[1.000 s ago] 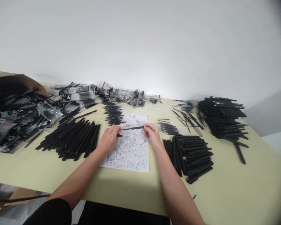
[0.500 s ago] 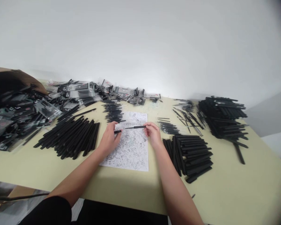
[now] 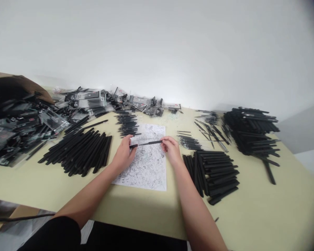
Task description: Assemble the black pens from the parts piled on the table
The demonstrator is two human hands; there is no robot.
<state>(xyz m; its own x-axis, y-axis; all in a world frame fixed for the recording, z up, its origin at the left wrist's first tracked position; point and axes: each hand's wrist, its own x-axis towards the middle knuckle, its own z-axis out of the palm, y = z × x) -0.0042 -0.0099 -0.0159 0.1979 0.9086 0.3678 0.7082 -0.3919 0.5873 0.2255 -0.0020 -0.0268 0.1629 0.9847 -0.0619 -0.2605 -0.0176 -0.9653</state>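
Note:
My left hand (image 3: pixel 124 155) is closed around a short black pen part (image 3: pixel 133 146), mostly hidden in the fingers. Opposite it, my right hand (image 3: pixel 170 148) pinches the end of a slim black pen (image 3: pixel 155 142). From that pen a thin grey refill (image 3: pixel 143 144) points left, its tip meeting the end of the part in my left hand. Both pieces are nearly in line, held over a scribble-covered paper sheet (image 3: pixel 149 174). Just beyond my left hand lies a row of thin black refills (image 3: pixel 127 122).
Thick black pens lie fanned at left (image 3: pixel 80 151) and in a stack at right (image 3: pixel 218 174). More refills (image 3: pixel 189 142) lie beyond the right stack. A tall black heap (image 3: pixel 251 130) stands far right. Plastic packets (image 3: pixel 86 99) spread along the back, beside an open cardboard box (image 3: pixel 39 89).
The gap between the refill tip and the part in my left hand has closed. Both hands stay nearly in place; the view has shifted slightly.

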